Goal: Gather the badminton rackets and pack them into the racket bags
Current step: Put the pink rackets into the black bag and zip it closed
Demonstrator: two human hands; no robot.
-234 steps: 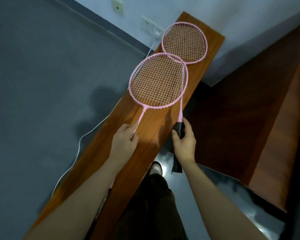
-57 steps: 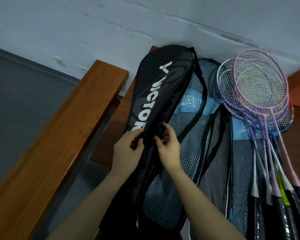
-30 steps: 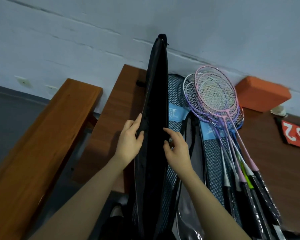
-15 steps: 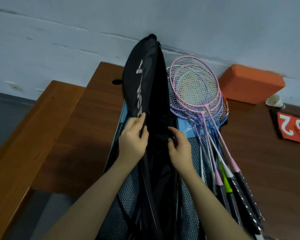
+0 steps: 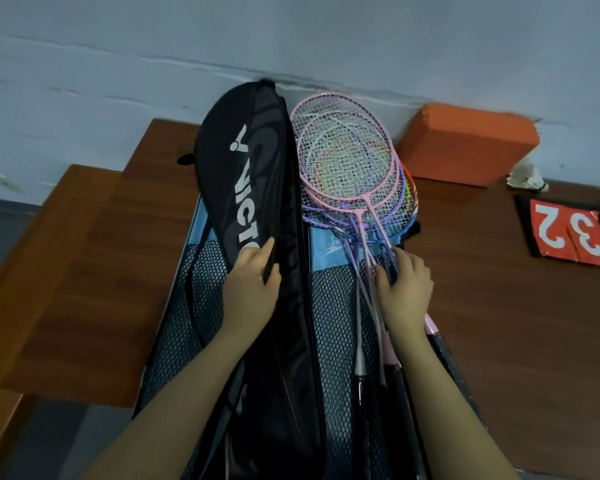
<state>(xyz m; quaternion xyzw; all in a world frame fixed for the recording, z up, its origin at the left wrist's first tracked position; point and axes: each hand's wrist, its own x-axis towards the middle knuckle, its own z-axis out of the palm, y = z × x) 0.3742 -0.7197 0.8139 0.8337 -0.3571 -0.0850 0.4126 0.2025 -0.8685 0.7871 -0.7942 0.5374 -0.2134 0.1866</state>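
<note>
A black racket bag (image 5: 246,174) with white lettering lies lengthwise on blue mesh racket bags (image 5: 194,306) on a brown table. My left hand (image 5: 252,289) grips the edge of the black bag's open flap. To the right lies a pile of several rackets (image 5: 350,168) with pink, purple, white and blue frames, heads toward the wall. My right hand (image 5: 404,289) lies on their thin shafts with fingers curled among them; whether it grips them I cannot tell. The black handles run down under my right forearm.
An orange block (image 5: 465,143) stands against the grey wall at the back right. A shuttlecock (image 5: 527,176) and red number cards (image 5: 568,233) lie at the far right. A wooden bench (image 5: 21,271) runs along the left of the table (image 5: 516,323).
My right hand has left the black bag's opening and moved right onto the racket shafts. The left hand keeps its hold on the bag's flap.
</note>
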